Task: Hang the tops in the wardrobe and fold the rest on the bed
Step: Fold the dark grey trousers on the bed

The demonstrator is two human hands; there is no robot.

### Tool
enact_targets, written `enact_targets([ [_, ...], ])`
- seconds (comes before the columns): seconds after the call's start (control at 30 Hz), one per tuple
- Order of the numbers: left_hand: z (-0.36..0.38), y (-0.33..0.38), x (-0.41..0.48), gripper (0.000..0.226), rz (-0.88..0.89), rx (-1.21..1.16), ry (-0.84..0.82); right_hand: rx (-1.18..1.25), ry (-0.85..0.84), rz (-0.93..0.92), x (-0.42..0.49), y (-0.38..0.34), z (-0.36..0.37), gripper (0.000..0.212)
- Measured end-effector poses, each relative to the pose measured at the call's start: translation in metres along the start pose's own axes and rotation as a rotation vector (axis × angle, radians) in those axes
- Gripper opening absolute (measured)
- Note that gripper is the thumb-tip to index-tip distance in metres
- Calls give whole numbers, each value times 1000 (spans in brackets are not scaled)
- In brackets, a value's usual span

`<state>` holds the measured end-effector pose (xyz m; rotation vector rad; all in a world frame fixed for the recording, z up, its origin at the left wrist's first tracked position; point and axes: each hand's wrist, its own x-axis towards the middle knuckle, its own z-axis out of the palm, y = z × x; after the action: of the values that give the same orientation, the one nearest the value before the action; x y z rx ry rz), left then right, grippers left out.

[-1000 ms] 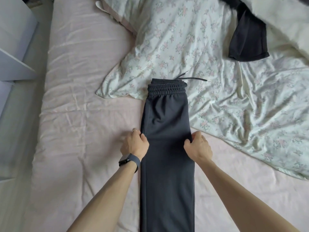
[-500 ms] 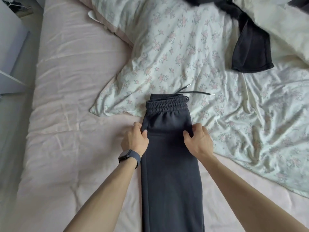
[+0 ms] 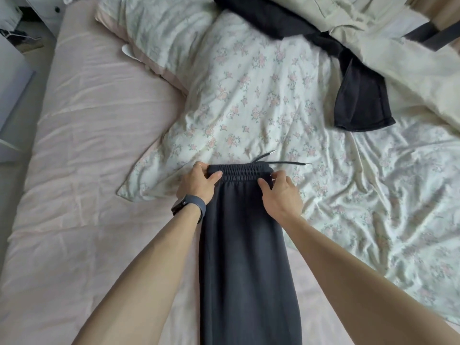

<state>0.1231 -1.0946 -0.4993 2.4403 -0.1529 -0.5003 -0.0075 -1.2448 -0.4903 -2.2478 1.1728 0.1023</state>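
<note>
Both hands are on the waistband (image 3: 240,171) now! The left hand (image 3: 196,186), watch (image 3: 190,204) on its wrist, pinches the left corner, thumb on top, fingers curled under; the right hand (image 3: 281,197) grips the right corner likewise. Those dark trousers (image 3: 244,257) lie folded lengthwise down the pink bed (image 3: 87,145), the waistband just on the floral duvet (image 3: 249,95) and the drawstring (image 3: 288,162) trailing right. Well apart, upper right, lies a black garment (image 3: 361,100).

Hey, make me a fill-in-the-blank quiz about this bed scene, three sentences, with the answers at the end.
1. The left hand and right hand grip the dark trousers at the elastic ____.
2. The smartwatch sits on the ____ wrist.
3. The drawstring lies on a duvet cover printed with ____.

Answers: waistband; left; flowers
</note>
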Motion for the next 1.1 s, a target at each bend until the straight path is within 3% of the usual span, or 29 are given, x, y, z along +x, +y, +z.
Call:
enact_targets([
  [0.07,4,-3,-11,40,99,129,76,-19,61,-80,-15,4,7,57],
  [0.17,15,-25,-60,60,412,378,286,-160,225,-354,-63,25,19,65],
  [0.27,36,-62,-142,68,631,436,175,-236,219,-566,-126,62,39,63],
  [0.37,44,-100,-194,62,667,601,-25,-374,44,-558,-173,101,54,63],
  [0.5,11,-127,-183,60,461,734,-6,-463,-1,-255,-188,138,41,67],
  [0.63,13,-137,-224,61,580,643,57,-401,82,-425,-239,155,44,63],
  [0.73,35,-146,-311,62,631,592,-45,-359,-2,-568,-310,173,57,63],
  [0.8,50,-164,-368,61,667,622,-125,-377,-53,-539,-348,193,62,62],
  [0.87,52,-185,-414,60,548,625,-153,-365,-91,-424,-382,214,61,63],
  [0.93,47,-200,-454,63,313,524,-127,-262,-108,-326,-411,240,58,64],
  [1.03,54,-224,-522,67,50,348,-27,83,-145,-137,-460,277,53,58],
  [1.1,63,-236,-556,50,-131,161,33,327,-173,97,-477,287,50,42],
])
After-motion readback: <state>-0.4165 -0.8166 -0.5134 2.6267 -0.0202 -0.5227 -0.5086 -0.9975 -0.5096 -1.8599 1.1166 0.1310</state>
